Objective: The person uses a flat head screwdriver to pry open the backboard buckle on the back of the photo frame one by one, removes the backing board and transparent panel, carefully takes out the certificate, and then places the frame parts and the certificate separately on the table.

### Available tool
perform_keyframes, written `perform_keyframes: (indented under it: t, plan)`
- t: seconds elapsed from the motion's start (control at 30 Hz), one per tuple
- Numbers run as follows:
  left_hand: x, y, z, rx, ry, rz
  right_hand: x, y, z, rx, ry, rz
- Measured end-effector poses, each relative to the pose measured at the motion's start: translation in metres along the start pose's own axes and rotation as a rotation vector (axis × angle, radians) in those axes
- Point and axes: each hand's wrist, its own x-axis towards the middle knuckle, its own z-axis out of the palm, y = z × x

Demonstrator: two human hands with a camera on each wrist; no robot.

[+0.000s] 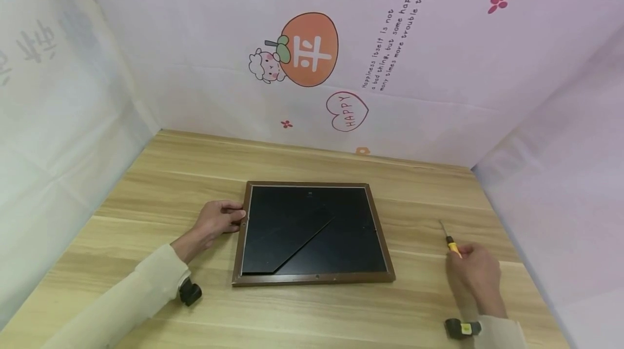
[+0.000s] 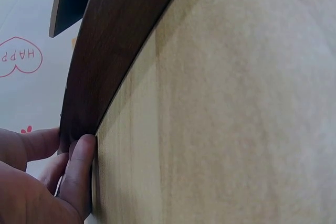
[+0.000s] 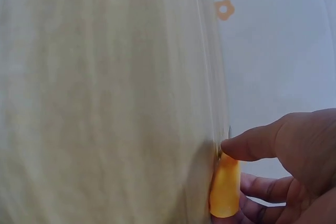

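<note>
A brown picture frame [image 1: 312, 279] lies back side up on the wooden table, its black backing [image 1: 341, 240] and slanted stand flap [image 1: 273, 240] showing. The left hand [image 1: 216, 223] holds the frame's left edge, thumb on top and fingers against the side; in the left wrist view the fingers [image 2: 79, 171] touch the dark side of the frame [image 2: 110, 40]. Well to the right of the frame, the right hand [image 1: 478, 273] pinches the yellow handle of a screwdriver [image 1: 454, 247], whose thin shaft points away. The right wrist view shows the thumb on the yellow handle [image 3: 226, 190].
The wooden table [image 1: 195, 159] is bordered by white cloth on the left and right and a printed cloth [image 1: 414, 121] at the back. Black cameras are strapped to both wrists, the left one [image 1: 190, 292] close to the table surface.
</note>
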Motion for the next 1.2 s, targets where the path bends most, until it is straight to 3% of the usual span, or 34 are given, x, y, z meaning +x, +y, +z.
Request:
perform_keyframes:
  t: [0.13,0.27,0.4,0.57,0.73,0.9,1.07,1.2]
  plan:
    - [-0.001,0.0,0.0,0.004,0.0,0.002,-0.002,-0.007,-0.003,-0.04,0.008,0.002]
    - [-0.001,0.002,-0.001,-0.002,0.004,0.0,-0.01,-0.031,-0.008,-0.053,0.07,-0.028]
    - [-0.001,0.004,-0.001,-0.014,0.001,0.002,-0.017,-0.065,-0.009,0.007,0.115,-0.144]
    - [-0.002,0.003,0.0,-0.005,-0.006,0.007,-0.018,-0.105,-0.003,0.071,0.103,-0.332]
    - [-0.001,0.002,-0.001,0.003,0.006,-0.001,-0.017,-0.142,0.015,0.11,0.005,-0.535]
    - [-0.001,0.002,-0.001,0.009,0.007,0.004,-0.019,-0.178,0.035,0.11,-0.132,-0.689]
    - [-0.002,0.002,-0.001,0.012,0.007,0.003,-0.022,-0.206,0.052,0.061,-0.273,-0.793]
    - [-0.002,0.002,0.0,0.012,0.012,0.005,-0.023,-0.219,0.063,0.037,-0.339,-0.83]
